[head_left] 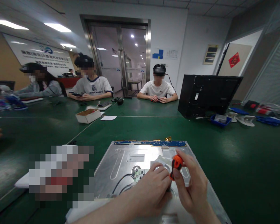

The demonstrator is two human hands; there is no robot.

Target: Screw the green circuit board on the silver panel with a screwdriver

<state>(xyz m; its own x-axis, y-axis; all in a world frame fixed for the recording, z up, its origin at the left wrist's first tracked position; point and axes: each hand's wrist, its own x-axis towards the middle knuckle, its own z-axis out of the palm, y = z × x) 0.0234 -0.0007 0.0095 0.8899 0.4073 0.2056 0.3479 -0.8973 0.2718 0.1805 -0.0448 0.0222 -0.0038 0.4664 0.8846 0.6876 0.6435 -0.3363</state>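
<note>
My right hand (193,183) grips the orange and black handle of a screwdriver (176,163) between thumb and fingers, with the handle tilted. The shaft and tip are hidden behind my hands. My left hand (157,183) is closed beside the handle, fingers curled down over the panel; what they hold, if anything, is hidden. Beneath both hands lies a flat metal display panel (119,161) with a white label. A narrow blue circuit board (170,143) runs along its far edge. A small green circuit board (140,175) with black wires sits left of my left hand.
A black monitor (207,96) stands at the back right, near a blue tray (220,120). An open cardboard box (88,115) and a sheet of paper (108,118) are on the green table (140,129). Several people sit across it. A blurred-out object (58,171) lies left of the panel.
</note>
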